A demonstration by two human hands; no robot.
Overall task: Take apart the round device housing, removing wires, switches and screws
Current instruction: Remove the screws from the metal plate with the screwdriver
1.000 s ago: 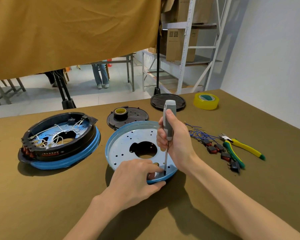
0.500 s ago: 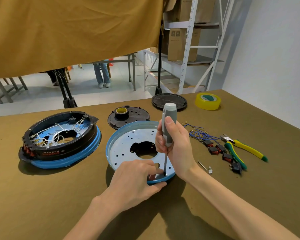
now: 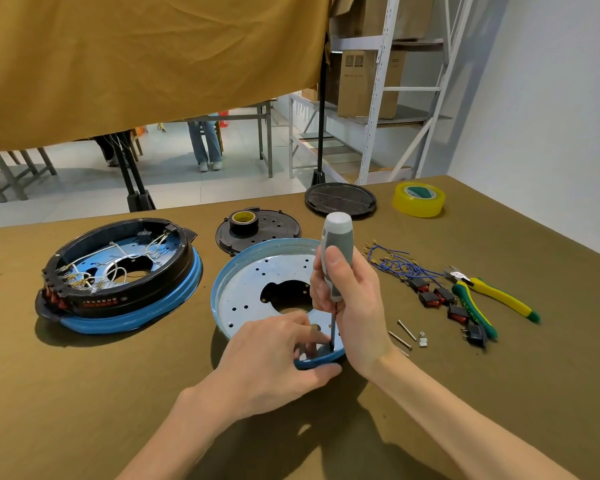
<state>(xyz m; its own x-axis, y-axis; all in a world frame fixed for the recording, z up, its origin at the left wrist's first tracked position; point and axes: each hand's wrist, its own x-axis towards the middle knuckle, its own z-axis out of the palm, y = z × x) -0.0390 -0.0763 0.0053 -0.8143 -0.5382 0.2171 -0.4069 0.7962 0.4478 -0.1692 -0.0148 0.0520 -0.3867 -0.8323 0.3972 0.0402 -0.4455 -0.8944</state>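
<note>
My right hand (image 3: 350, 299) grips the screwdriver (image 3: 333, 268) upright, tip down at the near rim of the blue housing plate (image 3: 257, 289), where my left hand (image 3: 278, 355) pinches that rim.

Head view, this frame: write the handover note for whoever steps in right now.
Right hand grips the screwdriver upright, tip at the near rim of the blue metal plate. Left hand pinches that rim beside the tip.
Done: blue wires, rocker switches and loose screws lie right of the plate, by the pliers.
Left: this rim fastener; the wired black housing at left, white wires inside.
</note>
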